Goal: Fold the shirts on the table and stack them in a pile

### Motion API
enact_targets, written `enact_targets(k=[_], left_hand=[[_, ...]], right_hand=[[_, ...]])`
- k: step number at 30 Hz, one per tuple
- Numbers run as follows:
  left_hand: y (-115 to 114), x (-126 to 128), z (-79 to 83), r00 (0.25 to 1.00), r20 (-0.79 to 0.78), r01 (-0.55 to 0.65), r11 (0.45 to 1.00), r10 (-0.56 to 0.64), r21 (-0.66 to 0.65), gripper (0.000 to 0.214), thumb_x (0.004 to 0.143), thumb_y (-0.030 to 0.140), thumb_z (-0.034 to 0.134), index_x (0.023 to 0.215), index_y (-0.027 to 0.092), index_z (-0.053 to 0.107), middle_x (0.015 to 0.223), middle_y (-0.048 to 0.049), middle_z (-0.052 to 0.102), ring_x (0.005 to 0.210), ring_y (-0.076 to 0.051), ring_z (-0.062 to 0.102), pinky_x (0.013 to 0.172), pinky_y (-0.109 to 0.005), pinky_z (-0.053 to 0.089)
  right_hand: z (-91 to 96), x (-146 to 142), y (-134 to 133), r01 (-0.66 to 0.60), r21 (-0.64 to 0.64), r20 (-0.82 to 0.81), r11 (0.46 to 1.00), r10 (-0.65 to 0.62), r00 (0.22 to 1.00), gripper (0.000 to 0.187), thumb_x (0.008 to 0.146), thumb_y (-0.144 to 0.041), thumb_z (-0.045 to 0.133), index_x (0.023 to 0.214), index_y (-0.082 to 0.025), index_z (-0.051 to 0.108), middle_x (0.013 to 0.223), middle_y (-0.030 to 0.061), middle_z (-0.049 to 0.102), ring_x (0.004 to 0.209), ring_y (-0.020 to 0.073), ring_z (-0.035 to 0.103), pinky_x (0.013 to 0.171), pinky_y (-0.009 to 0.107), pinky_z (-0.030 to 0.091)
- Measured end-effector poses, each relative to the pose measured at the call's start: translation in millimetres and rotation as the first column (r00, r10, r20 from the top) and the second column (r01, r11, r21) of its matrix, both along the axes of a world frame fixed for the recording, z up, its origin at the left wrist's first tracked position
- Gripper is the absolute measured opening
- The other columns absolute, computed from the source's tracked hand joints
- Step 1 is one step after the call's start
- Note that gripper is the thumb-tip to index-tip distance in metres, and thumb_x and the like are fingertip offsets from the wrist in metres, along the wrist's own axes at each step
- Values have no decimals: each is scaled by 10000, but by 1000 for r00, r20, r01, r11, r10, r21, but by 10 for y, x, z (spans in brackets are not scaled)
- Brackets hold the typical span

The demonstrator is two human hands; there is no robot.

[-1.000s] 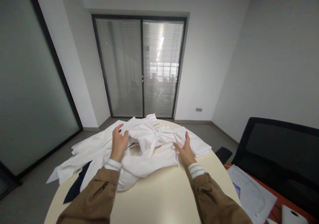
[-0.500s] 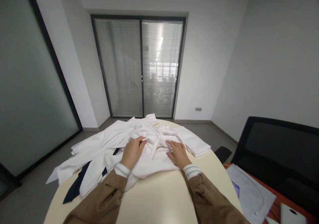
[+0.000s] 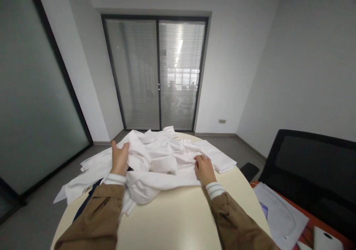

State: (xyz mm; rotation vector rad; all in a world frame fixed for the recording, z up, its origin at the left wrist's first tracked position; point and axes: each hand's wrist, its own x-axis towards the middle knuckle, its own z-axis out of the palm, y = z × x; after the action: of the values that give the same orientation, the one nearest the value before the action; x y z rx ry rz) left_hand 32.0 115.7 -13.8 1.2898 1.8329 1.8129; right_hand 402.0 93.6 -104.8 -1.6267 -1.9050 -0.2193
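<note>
A heap of white garments lies across the far half of a round cream table. My left hand is raised at the heap's left side, closed on a fold of white cloth that it lifts off the pile. My right hand rests on the right side of the heap, its fingers curled and pinching the cloth against the table. Both arms wear brown sleeves with striped white cuffs. A dark navy piece peeks out from under the white cloth at the left, mostly hidden by my left sleeve.
A black mesh chair stands at the right. Beside it an orange desk holds papers and a white object. Glass doors with blinds fill the far wall, a glass partition the left.
My left hand has moved out to the left and up, pulling a fold of white cloth with it. My right hand has stayed on the heap's right side, its fingers now curled.
</note>
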Motion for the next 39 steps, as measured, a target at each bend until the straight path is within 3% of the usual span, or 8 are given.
enact_targets(k=[3, 6, 12, 18, 21, 25, 32, 39], left_hand=[[-135, 201, 33, 955, -297, -47, 977, -18, -210, 880, 805, 454, 665, 1537, 162, 274, 1304, -229, 531, 1204, -378, 542, 985, -494, 433], [-352, 410, 129, 772, -627, -104, 951, -107, -290, 792, 815, 493, 659, 1504, 227, 373, 1299, -240, 497, 1207, -445, 498, 943, -551, 425], [-654, 674, 388, 599, -786, -152, 986, 150, 73, 662, 821, 324, 704, 1443, 286, 478, 1538, -179, 249, 1390, -436, 277, 1102, -568, 278], [-655, 916, 167, 465, -829, 270, 941, -312, -203, 569, 705, 496, 794, 1212, 269, 671, 1562, -119, 321, 1424, -415, 275, 1138, -551, 288], [-625, 961, 3, 400, -814, 314, 897, -421, -310, 454, 697, 477, 801, 1078, 247, 716, 1564, -99, 356, 1445, -421, 254, 1145, -550, 276], [-564, 932, -58, 408, -775, 337, 869, -482, -363, 242, 869, 414, 634, 986, 226, 733, 1409, -97, 567, 1363, -335, 433, 1135, -458, 320], [-515, 918, -29, 492, -701, 302, 856, -517, -419, 344, 964, 408, 460, 865, 255, 752, 1327, -66, 649, 1211, -285, 600, 964, -366, 454], [-354, 610, 63, 693, -654, -22, 898, -303, -439, 500, 986, 477, 301, 912, 225, 726, 932, -154, 751, 885, -313, 702, 721, -360, 485]], right_hand=[[79, -133, -77, -156, 34, -51, 987, 158, 986, 411, 865, -172, 546, 1274, -200, 569, 1325, 121, 578, 1221, 289, 525, 1072, 505, 362], [136, -280, -144, -326, 87, -76, 941, 332, 940, 477, 917, -267, 555, 1385, -216, 480, 1379, 113, 550, 1274, 266, 491, 1087, 469, 377], [187, -474, -213, -424, 86, -13, 901, 427, 904, 349, 932, -174, 551, 1271, -243, 600, 1081, 89, 651, 1043, 249, 573, 944, 427, 453], [240, -502, -267, -390, 125, -2, 912, 393, 919, 253, 920, -162, 572, 1130, -245, 685, 1065, 90, 631, 988, 250, 559, 842, 403, 468], [241, -494, -272, -407, 150, -20, 901, 414, 910, 263, 930, -173, 555, 1145, -250, 683, 1091, 96, 613, 966, 242, 553, 841, 404, 488], [206, -487, -244, -424, 185, -85, 886, 445, 892, 302, 949, -175, 506, 1195, -245, 668, 1060, 103, 587, 975, 239, 548, 854, 408, 512], [212, -488, -223, -409, 204, -162, 889, 443, 882, 286, 939, -188, 495, 1134, -201, 703, 1009, 119, 589, 981, 255, 542, 874, 435, 501], [220, -188, -82, -142, 201, -463, 969, 222, 858, 287, 922, -285, 471, 1003, -192, 730, 1035, 106, 591, 1003, 245, 566, 891, 400, 507]])
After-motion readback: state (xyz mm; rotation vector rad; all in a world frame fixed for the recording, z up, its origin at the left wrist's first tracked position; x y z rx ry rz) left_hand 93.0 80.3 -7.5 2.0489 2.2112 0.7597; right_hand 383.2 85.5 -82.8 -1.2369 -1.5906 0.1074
